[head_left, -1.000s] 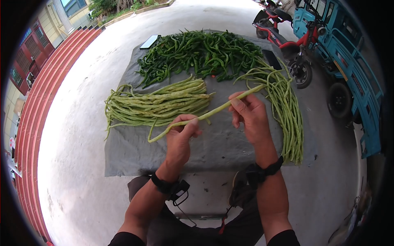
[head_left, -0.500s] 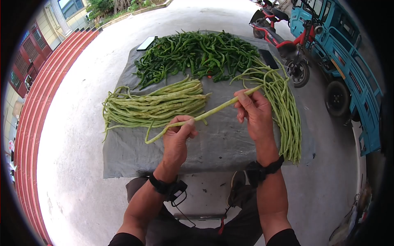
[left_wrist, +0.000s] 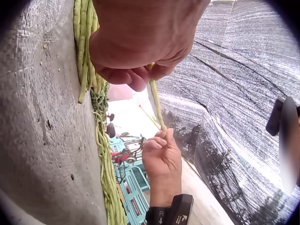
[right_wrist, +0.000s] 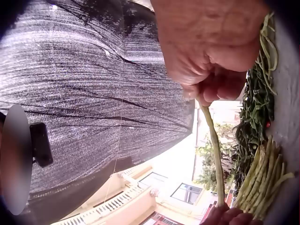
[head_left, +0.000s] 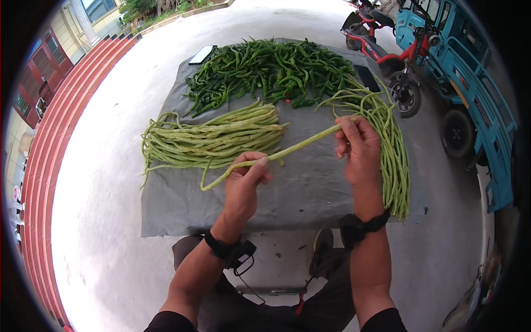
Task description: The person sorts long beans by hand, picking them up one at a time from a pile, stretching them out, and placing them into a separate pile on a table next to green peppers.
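A single long bean [head_left: 301,145] stretches slantwise between my two hands above the grey sheet. My left hand [head_left: 243,185] pinches it between thumb and fingers, and its thin bent tail hangs to the left. Higher up on the right, my right hand [head_left: 360,148] pinches the other end, which its fingers partly hide. In the left wrist view the bean [left_wrist: 157,103] runs down to the right hand [left_wrist: 161,154]. To the left lies a bundle of long beans [head_left: 215,138]; on the right is a looser pile of long beans [head_left: 390,160], overlapped by the right hand.
Green chili peppers [head_left: 271,72] are heaped at the back of the grey sheet [head_left: 298,210]. A white-faced phone [head_left: 202,55] and a dark phone [head_left: 366,78] lie beside them. Beyond stand a red scooter [head_left: 406,61] and a blue cargo tricycle [head_left: 470,83]; red steps [head_left: 61,122] rise at left.
My right hand has moved to the right, toward the right-hand pile, sliding along the bean. The left hand keeps its pinch at nearly the same place.
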`<action>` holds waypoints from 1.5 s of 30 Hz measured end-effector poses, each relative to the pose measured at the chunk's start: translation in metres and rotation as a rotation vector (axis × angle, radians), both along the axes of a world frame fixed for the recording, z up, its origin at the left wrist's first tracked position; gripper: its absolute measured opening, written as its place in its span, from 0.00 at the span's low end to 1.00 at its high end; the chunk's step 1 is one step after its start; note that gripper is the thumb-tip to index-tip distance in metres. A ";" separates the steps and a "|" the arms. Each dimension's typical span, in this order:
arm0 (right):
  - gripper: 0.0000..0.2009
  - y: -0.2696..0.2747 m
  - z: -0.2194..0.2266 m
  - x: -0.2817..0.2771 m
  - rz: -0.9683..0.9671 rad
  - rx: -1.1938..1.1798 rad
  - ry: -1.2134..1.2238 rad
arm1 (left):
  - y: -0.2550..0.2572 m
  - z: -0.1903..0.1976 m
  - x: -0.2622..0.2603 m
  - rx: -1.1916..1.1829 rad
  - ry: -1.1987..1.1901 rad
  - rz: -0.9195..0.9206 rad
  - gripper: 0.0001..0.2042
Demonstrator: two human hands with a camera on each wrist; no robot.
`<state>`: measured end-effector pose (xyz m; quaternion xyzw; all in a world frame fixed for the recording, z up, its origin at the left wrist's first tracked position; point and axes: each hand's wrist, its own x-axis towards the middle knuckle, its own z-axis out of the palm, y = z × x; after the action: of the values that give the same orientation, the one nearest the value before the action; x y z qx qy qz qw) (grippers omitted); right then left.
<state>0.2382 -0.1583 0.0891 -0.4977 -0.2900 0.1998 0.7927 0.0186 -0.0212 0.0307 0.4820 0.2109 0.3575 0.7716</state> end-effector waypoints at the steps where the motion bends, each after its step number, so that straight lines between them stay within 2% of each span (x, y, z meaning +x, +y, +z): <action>1: 0.10 -0.001 0.001 0.000 -0.006 -0.008 0.003 | 0.000 0.001 0.000 0.001 -0.003 -0.001 0.06; 4: 0.09 -0.004 0.001 0.005 -0.032 -0.025 0.030 | 0.001 0.001 -0.002 -0.024 -0.061 0.016 0.07; 7: 0.08 -0.010 -0.008 0.022 -0.194 -0.371 -0.319 | 0.002 0.003 -0.002 -0.007 -0.065 0.048 0.07; 10: 0.12 -0.018 -0.010 0.022 -0.406 -0.660 -0.931 | 0.003 0.001 -0.002 0.050 -0.055 0.050 0.07; 13: 0.16 -0.014 -0.003 0.008 -0.201 -0.607 -0.950 | 0.000 0.006 -0.004 0.130 -0.063 0.031 0.07; 15: 0.21 -0.006 0.001 -0.011 0.079 -0.522 -0.831 | 0.002 0.007 -0.005 0.088 -0.098 -0.009 0.07; 17: 0.24 0.003 -0.006 -0.031 0.266 -0.477 -0.852 | 0.005 0.010 -0.007 0.051 -0.155 -0.046 0.07; 19: 0.23 0.013 -0.019 -0.051 0.289 -0.404 -0.888 | 0.007 0.012 -0.010 0.019 -0.236 -0.073 0.08; 22: 0.17 0.020 -0.017 -0.060 0.443 -0.503 -0.680 | 0.016 0.014 -0.015 -0.028 -0.326 -0.082 0.08; 25: 0.11 0.019 -0.018 -0.052 0.394 -0.383 -0.523 | 0.026 0.016 -0.020 -0.075 -0.335 -0.027 0.09; 28: 0.06 0.010 -0.007 -0.041 0.473 -0.386 -0.276 | 0.033 0.011 -0.023 -0.117 -0.291 -0.003 0.12; 31: 0.05 0.003 -0.007 -0.030 0.436 -0.430 -0.359 | 0.030 0.009 -0.023 -0.139 -0.193 -0.086 0.16; 34: 0.06 -0.007 0.004 -0.011 0.292 -0.439 -0.394 | 0.025 0.010 -0.023 -0.115 -0.103 -0.251 0.21; 36: 0.06 -0.019 0.012 0.012 0.117 -0.324 -0.326 | 0.020 0.016 -0.022 -0.080 -0.102 -0.262 0.26; 38: 0.06 -0.043 0.016 0.047 -0.151 -0.139 -0.087 | 0.016 0.022 -0.021 -0.044 -0.114 -0.257 0.29; 40: 0.06 -0.074 0.010 0.083 -0.458 -0.169 -0.050 | 0.014 0.026 -0.021 -0.011 -0.135 -0.237 0.32; 45: 0.10 -0.154 -0.054 0.147 -0.748 -1.100 -0.494 | 0.009 0.026 -0.017 -0.013 -0.050 -0.285 0.33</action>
<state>0.3848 -0.3124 0.0353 -0.9227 -0.1281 -0.0870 0.3530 0.0018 -0.0121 0.0563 0.4930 0.1231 0.2549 0.8227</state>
